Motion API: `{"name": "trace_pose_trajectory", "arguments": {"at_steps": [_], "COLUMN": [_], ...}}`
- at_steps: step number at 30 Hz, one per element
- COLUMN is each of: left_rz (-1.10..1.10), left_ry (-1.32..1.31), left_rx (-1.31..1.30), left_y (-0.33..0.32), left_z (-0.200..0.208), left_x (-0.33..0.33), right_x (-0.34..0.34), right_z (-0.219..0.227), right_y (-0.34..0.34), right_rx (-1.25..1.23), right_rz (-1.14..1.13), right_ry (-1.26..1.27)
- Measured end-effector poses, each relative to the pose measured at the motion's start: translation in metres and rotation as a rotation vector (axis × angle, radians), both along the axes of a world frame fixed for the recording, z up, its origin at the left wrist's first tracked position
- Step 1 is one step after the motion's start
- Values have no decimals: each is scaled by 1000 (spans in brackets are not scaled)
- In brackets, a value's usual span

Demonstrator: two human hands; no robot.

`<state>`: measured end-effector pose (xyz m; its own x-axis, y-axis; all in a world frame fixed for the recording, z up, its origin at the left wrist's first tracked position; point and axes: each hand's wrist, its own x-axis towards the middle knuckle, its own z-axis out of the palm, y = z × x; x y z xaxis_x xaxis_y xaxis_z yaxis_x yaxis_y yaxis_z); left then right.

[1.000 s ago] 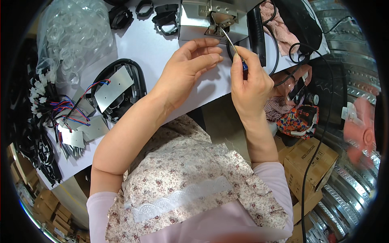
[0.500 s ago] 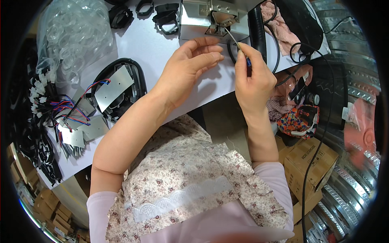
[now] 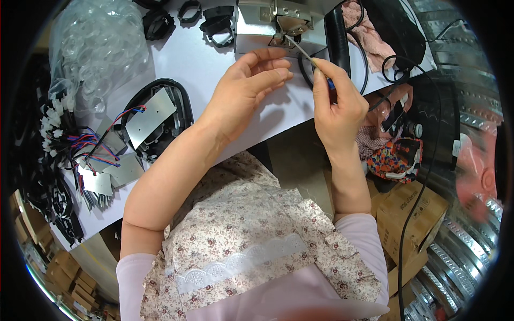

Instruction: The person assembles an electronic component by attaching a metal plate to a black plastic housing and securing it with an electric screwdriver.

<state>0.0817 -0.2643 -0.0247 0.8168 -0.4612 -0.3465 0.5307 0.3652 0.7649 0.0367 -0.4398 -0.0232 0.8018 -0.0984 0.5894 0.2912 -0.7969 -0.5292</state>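
My right hand (image 3: 340, 101) is closed round a slim screwdriver (image 3: 303, 52) with a metal shaft and blue on its handle. Its tip reaches to the small bracketed opening on the front of a silver metal machine (image 3: 254, 36) at the table's far edge. Just in front of this machine hovers my left hand (image 3: 249, 83), its fingers loosely curved and the thumb apart. Nothing shows between those fingers. A black oval housing (image 3: 184, 104) with a metal plate (image 3: 151, 117) on it and red and blue wires lies left of my left forearm.
A clear bag of transparent rings (image 3: 99, 48) lies far left, above wired metal plates (image 3: 96, 182) and white connectors (image 3: 52, 125). Black ring-like parts (image 3: 218, 24) are left of the machine. To its right are a black cylinder (image 3: 338, 43), a pink cloth (image 3: 369, 37) and cables. A cardboard box (image 3: 409, 214) stands below.
The screwdriver's tip has shifted left at the machine's opening, and my right hand has moved slightly right and down. My left hand keeps nearly the same pose.
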Motion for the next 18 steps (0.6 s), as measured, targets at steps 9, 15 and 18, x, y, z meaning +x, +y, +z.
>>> {"name": "trace_pose_trajectory", "arguments": {"at_steps": [9,15,18], "left_rz": [2,2,4], "left_ry": [13,14,21], "left_rx": [-35,-15,-33], "left_y": [-2,0,-1], "left_z": [-4,-1,-1], "left_x": [0,-1,0], "right_x": [6,7,6], "right_z": [-5,-10,-8], "right_y": [5,3,-4], "right_rx": [-189,155,198], "right_rz": [-84,-19,20], "right_ry": [-46,64,67]}}
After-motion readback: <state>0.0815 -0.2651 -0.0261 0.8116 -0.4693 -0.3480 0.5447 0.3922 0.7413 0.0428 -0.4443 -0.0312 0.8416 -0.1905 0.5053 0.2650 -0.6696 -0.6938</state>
